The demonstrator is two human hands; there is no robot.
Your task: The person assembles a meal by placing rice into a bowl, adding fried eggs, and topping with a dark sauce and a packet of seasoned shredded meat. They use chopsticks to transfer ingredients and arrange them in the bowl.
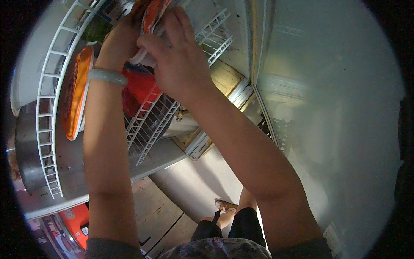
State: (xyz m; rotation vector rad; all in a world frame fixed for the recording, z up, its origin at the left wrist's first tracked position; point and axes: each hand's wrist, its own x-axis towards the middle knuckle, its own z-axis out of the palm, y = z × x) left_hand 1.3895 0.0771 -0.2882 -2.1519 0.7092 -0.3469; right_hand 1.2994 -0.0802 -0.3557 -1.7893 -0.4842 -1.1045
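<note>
My right hand point(183, 62) is closest, thumb and bent fingers pinching a red-edged clear plastic package point(151, 18) at the top of my view. My left hand point(120, 36) is at the package's other side; its fingers are hidden, so I can't tell how tightly they close. A pale bangle point(107, 77) rings that wrist. As I judge it, the step in hand is handling this package two-handed among the racks; the next move calls for a sure grip and care not to knock what sits close by.

Beyond my wrists, a red bag point(140, 86) sits just past my right hand, near white wire racking. Left of my forearm an orange-topped tray point(78, 93) stands tilted beside a curved wire rack point(45, 115). Off to the right is a large pale panel point(327, 108). Farthest down, my shoe point(224, 205) rests on the light floor point(202, 177).
</note>
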